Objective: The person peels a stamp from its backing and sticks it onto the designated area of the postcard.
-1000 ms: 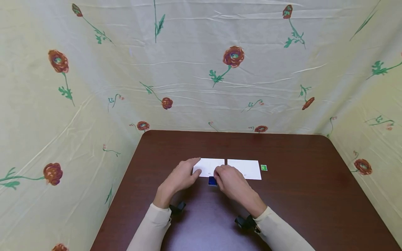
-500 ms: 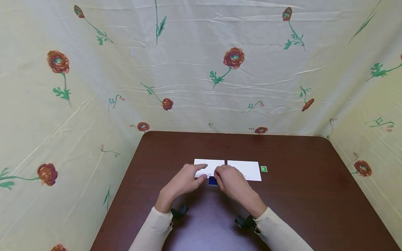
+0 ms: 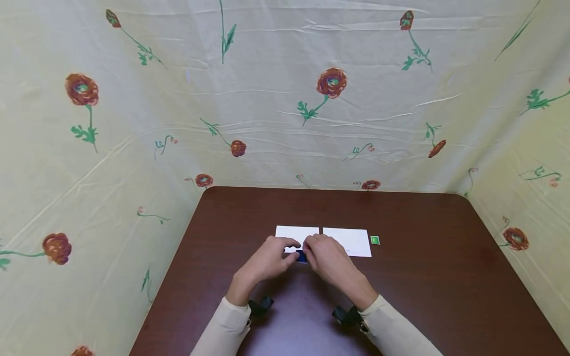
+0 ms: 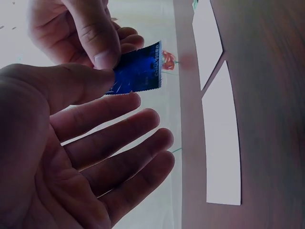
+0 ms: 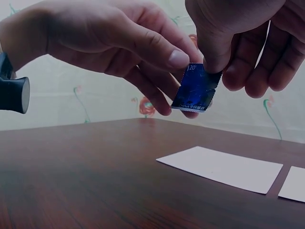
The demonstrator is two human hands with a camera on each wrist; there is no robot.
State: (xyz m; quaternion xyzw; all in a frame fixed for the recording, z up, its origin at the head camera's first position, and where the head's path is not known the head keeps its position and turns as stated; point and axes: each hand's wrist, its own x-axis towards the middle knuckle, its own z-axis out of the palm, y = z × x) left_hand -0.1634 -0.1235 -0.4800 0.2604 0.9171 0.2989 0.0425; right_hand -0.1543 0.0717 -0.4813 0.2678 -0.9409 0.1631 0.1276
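A small blue postage stamp [image 5: 195, 88] with a perforated edge hangs above the table, its printed face showing in both wrist views. My right hand [image 3: 329, 257] pinches it between thumb and fingers. My left hand [image 3: 266, 259] has come up on the other side, its thumb at the stamp's edge. In the left wrist view, the fingers of that hand spread loosely below and behind the stamp. Beyond the hands, two white paper rectangles, like cards or envelopes, lie side by side: a left one [image 3: 297, 231] and a right one [image 3: 356, 242].
A small green stamp-like piece [image 3: 375, 240] lies just right of the right paper. Everything rests on a dark brown table [image 3: 423, 287]. Flower-printed cloth [image 3: 267, 99] hangs behind and along both sides. A black camera [image 3: 261, 305] sits on my left wrist, another [image 3: 347, 315] on my right.
My left hand has moved right and slightly toward me, from over the left paper to the stamp's edge. My right hand has stayed nearly still, holding the stamp.
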